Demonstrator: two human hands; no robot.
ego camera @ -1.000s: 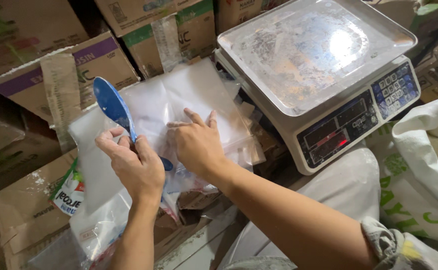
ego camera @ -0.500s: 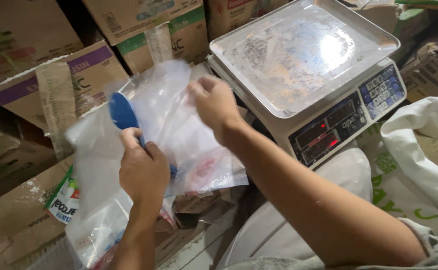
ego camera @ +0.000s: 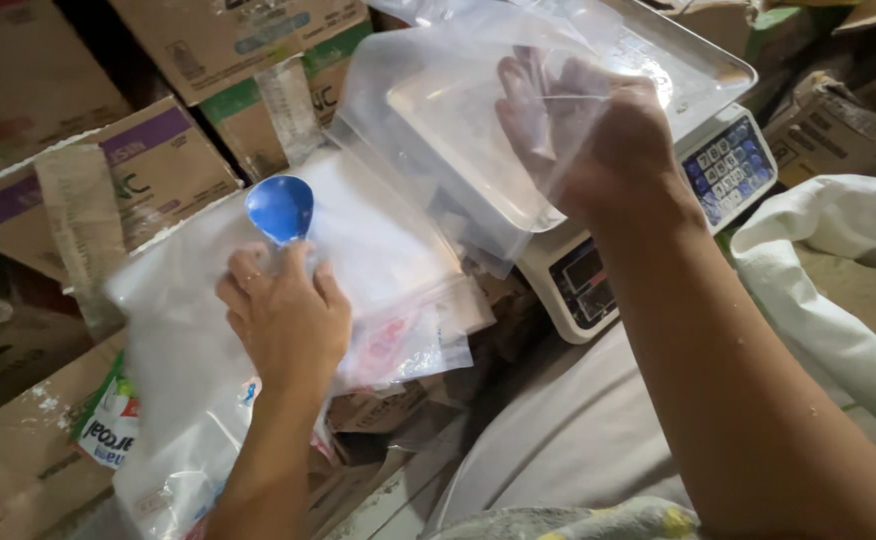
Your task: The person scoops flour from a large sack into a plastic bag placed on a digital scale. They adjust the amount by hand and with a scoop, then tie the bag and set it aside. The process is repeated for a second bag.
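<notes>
Nearest the camera, the left hand (ego camera: 283,320) is clenching the handle of a blue plastic scoop (ego camera: 280,208), its bowl sticking up above the knuckles, while the fist is resting on a stack of clear plastic bags (ego camera: 378,270) lying over cardboard boxes (ego camera: 133,170). To the right, a white woven sack (ego camera: 838,290) is lying open beside the forearm. Farther out, the right hand (ego camera: 598,135) is pinching a single clear plastic bag (ego camera: 438,110) and holding it up in the air, so the film is hanging in front of the metal pan of an electronic weighing scale (ego camera: 698,160). The bag is looking limp and possibly doubled; judging from this, two sheets could be clinging together, or the thin film could be slipping from the fingertips. The scoop, gripped while the fist is pressing on slick bags, could be nudging the stack off the boxes.
</notes>
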